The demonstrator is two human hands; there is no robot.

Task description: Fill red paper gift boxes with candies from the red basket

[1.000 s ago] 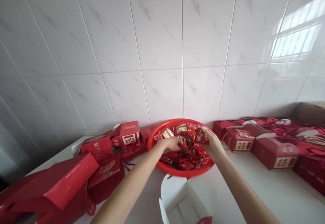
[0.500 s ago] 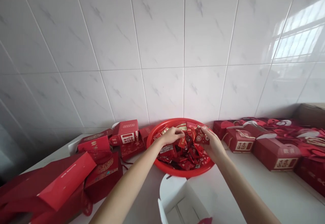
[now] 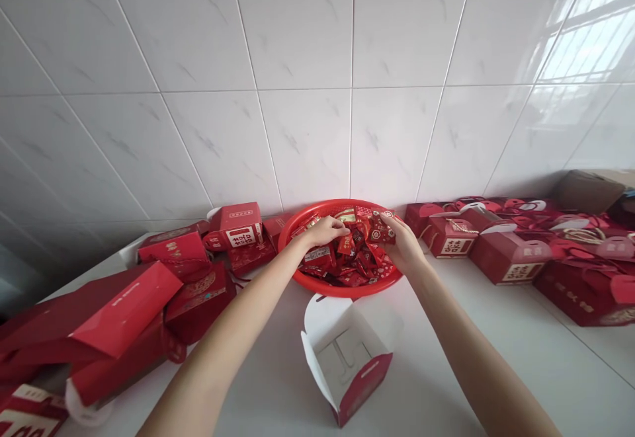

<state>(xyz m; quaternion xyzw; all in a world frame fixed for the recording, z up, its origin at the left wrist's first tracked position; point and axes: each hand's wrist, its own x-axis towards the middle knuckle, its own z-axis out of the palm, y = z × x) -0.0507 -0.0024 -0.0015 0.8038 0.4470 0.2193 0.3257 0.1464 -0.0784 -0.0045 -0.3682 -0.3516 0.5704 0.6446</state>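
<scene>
A red plastic basket [image 3: 342,289] stands against the wall, filled with small red-wrapped candies [image 3: 354,266]. Over its left half reaches my left hand [image 3: 325,231], fingers bent together toward the thumb; whether anything is between them I cannot make out. My right hand [image 3: 404,248] grips a red packet with a white flower pattern [image 3: 381,227] at the basket's right side. In front of the basket sits an open gift box [image 3: 364,384], white inside and red outside, with its flaps up and no contents visible.
Red boxes [image 3: 124,311] are piled at the left, some folded shut. Several closed red gift boxes [image 3: 510,255] with rope handles line the right side. Behind them is a brown cardboard box [image 3: 590,189]. A tiled wall [image 3: 307,139] bounds the white tabletop [image 3: 426,384].
The view has tilted downward, so more of the open gift box shows. Both hands stay at the basket, and my right hand still holds the packet.
</scene>
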